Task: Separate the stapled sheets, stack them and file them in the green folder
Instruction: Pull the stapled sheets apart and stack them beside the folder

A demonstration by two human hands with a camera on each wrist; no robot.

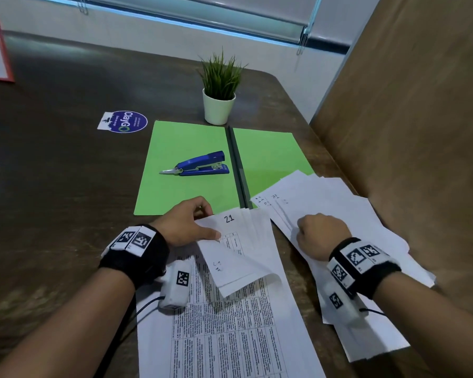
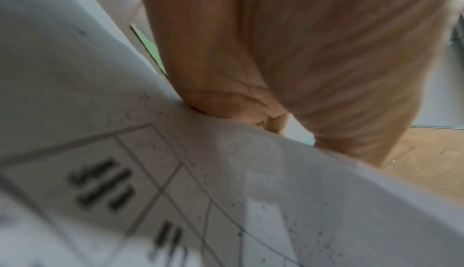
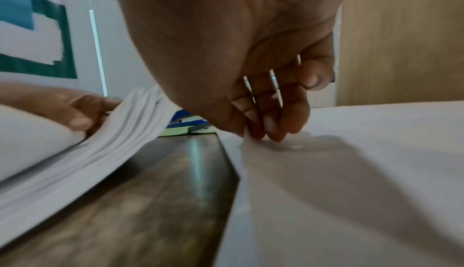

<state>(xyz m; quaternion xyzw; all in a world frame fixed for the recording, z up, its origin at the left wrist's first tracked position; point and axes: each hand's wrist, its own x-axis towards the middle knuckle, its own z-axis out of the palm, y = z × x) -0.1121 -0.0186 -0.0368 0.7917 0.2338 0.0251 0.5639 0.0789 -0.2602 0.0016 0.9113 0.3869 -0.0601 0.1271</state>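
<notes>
- Stapled sheets [image 1: 238, 246], topped by a page marked "21", sit lifted at the near middle of the desk [image 1: 66, 173], fanned at their far edge over a printed page [image 1: 230, 323] lying flat.
- I see my left hand [image 1: 186, 223] gripping that bundle at its left corner, thumb on top, the other fingers [image 3: 75, 110] curled underneath it.
- My right hand [image 1: 321, 233] is on the loose sheets [image 1: 352, 222] spread to the right; its fingers [image 3: 271, 124] are bunched, pinching the edge of the top sheet.
- Green folder [image 1: 180, 148] lies open beyond both hands, its right half partly covered by the loose sheets.
- Blue stapler [image 1: 202, 164] rests on the folder's left half, apart from both hands.
- Potted plant [image 1: 220, 91] stands just behind the folder; a round sticker [image 1: 124, 121] is on the desk to its left.
</notes>
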